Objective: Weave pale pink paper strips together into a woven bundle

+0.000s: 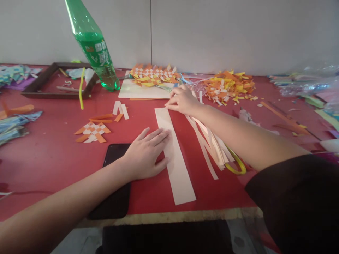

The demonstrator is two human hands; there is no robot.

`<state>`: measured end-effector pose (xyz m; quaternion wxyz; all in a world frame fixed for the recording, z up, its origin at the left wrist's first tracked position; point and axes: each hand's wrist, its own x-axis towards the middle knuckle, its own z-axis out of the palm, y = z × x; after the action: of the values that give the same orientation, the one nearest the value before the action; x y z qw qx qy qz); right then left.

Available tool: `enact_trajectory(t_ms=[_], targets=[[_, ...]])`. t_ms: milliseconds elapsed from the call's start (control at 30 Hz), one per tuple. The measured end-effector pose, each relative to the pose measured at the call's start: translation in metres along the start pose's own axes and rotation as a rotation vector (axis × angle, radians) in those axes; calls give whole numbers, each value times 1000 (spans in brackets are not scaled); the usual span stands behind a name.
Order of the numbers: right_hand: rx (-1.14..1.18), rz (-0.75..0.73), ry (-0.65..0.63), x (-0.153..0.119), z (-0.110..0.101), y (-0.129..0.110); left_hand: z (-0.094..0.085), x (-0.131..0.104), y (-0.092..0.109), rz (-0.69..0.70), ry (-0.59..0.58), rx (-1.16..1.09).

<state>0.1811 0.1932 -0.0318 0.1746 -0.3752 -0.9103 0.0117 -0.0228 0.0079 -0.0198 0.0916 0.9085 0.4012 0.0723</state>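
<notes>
A long cream paper strip lies on the red table, slanting away from the front edge. My left hand rests with spread fingers on its left side, near the middle. At the strip's far end is my right hand, its thumb and fingers closed together at the top corner. Whether the paper is pinched between them is too small to tell. Several narrow cream strips fan out under my right forearm, beside yellow-handled scissors.
A black phone lies under my left forearm. A green bottle stands by a dark frame. Woven orange-white paper lies left, a woven band behind, orange-yellow folded pieces back right.
</notes>
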Motion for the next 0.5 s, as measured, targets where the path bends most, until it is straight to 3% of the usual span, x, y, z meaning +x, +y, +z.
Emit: enact_trajectory(t_ms=[133,333,500], targets=[[43,58,-46,1,0,-8,0,0,-1,5,12,-22],[108,268,-206,-7,-8,-32,-5,2,-3,22,105,-179],[148,182,-190,-10,-20,-45,-3,4,-6,-50,248,-341]])
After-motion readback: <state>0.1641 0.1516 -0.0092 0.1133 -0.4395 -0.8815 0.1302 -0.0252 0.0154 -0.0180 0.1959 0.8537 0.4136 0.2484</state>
